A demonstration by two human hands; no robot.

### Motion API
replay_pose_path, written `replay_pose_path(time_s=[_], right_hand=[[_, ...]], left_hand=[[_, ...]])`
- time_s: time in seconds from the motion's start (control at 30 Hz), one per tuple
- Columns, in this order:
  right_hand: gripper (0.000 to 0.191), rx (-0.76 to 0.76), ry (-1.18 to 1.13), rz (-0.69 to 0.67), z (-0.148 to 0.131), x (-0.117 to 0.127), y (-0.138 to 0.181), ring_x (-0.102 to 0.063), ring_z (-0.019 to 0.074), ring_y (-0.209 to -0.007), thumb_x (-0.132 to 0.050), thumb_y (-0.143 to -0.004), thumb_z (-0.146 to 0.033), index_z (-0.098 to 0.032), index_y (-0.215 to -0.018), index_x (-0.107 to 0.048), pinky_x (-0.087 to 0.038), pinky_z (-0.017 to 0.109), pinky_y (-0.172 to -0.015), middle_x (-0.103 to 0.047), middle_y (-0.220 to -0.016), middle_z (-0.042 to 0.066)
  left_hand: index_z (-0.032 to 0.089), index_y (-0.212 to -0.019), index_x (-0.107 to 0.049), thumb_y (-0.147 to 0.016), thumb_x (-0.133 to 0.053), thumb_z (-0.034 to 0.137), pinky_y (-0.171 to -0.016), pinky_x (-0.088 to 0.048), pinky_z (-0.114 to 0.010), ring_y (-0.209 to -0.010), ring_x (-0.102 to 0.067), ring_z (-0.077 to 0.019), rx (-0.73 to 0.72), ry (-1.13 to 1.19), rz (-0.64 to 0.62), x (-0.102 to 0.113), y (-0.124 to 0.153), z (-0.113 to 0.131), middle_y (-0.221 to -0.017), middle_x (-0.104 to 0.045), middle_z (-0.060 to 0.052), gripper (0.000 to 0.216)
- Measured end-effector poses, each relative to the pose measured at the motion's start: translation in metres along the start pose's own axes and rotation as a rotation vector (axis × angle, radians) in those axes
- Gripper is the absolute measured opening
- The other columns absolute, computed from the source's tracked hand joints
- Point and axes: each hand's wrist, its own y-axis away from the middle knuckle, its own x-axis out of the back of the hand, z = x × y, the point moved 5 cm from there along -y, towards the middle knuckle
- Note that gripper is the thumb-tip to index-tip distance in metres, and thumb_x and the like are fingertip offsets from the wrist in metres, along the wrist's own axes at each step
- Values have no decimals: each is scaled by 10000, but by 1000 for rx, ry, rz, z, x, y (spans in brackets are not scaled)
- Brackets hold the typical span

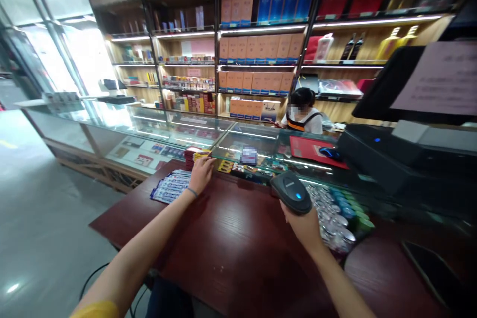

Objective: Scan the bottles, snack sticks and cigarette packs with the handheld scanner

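Note:
My right hand (pixel 303 221) grips a black handheld barcode scanner (pixel 291 192) with a lit blue light, tilted over the counter. Stretched forward, my left hand (pixel 202 174) has its fingers partly extended at the near right side of a stack of red and yellow packets (pixel 193 155). The fingertips seem to touch the stack; the thumb is hidden. Just left of that hand lie several blue-and-white packets (pixel 169 188), overlapping in a row on the dark red wooden counter (pixel 227 223).
A glass display case (pixel 175 131) runs behind the counter. At right are silver-topped cans (pixel 333 218), a black monitor (pixel 395 79) and a dark phone-like slab (pixel 428 268). A red mat (pixel 309 148) holds a mouse (pixel 328 152). A person (pixel 302 117) is beyond the case, before lit shelves.

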Motion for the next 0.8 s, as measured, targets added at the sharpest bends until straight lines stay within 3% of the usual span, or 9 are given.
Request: replay_pose_path(time_s=[0.13, 0.27, 0.43, 0.57, 0.8], right_hand=[[280, 59, 70, -55, 7, -17, -4, -750, 327, -862, -747, -718, -442, -220, -877, -683, -605, 416, -731, -774, -828, 118], [461, 122, 142, -96, 0, -24, -12, -761, 321, -877, -711, -715, -436, -196, -1105, -655, -598, 418, -773, -790, -950, 132], [512, 190, 234, -114, -10, -22, -17, -759, 316, -767, -677, -700, -423, -213, -1164, -620, -585, 384, -676, -770, -795, 87], [444, 193, 269, -131, -10, -22, -18, -759, 314, -770, -655, -708, -426, -240, -1109, -619, -576, 372, -655, -770, -792, 76], [347, 239, 304, -167, -12, -24, -23, -761, 310, -778, -641, -722, -425, -238, -1015, -630, -581, 365, -669, -769, -796, 85]], left_hand=[[231, -1380, -614, -916, -504, 154, -1152, -392, -512, -1327, -471, -314, 43, -120, 0, 15, -6, -43, -1377, -538, -149, 484], [208, -1447, -563, -928, -497, 192, -1194, -321, -557, -1457, -352, -362, 47, -189, -63, 14, -13, -62, -1509, -455, -178, 523], [230, -1480, -525, -951, -483, 221, -1186, -286, -609, -1492, -322, -378, 53, -240, -159, 6, -26, -66, -1570, -439, -165, 531], [268, -1415, -584, -958, -469, 211, -1169, -312, -582, -1421, -422, -336, 10, -263, -194, 4, -31, -61, -1487, -542, -138, 475], [301, -1210, -722, -974, -516, 250, -1142, -376, -464, -1258, -569, -280, -10, -151, -75, 19, -25, -52, -1285, -696, -74, 317]])
